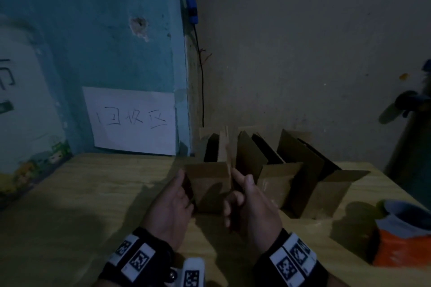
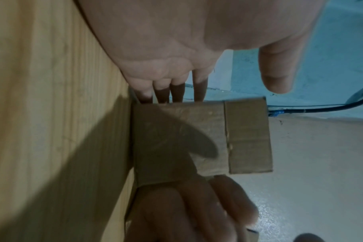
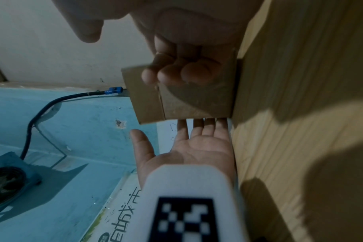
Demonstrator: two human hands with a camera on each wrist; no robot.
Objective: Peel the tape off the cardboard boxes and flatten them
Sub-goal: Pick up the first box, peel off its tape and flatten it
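- Three open boxes stand in a row on the wooden table [image 1: 81, 193]; the nearest box [image 1: 210, 184] sits just past table centre, the others [image 1: 275, 182] trailing toward 3 o'clock.
- Left hand [image 1: 171, 205] lies flat against the box's 9 o'clock side, its fingers [image 2: 177, 91] straight and reaching behind the cardboard, thumb held apart; it grips nothing.
- Right hand [image 1: 249, 205] is at the box's 3 o'clock side with three fingers [image 3: 172, 73] curled; the forefinger and thumb reach up to a thin upright flap [image 1: 228, 154]. Whether they pinch it, I cannot tell.
- A white paper sign [image 1: 133, 121] hangs on the blue wall at 11 o'clock.
- An orange container [image 1: 403, 237] stands at 4 o'clock near the table edge.
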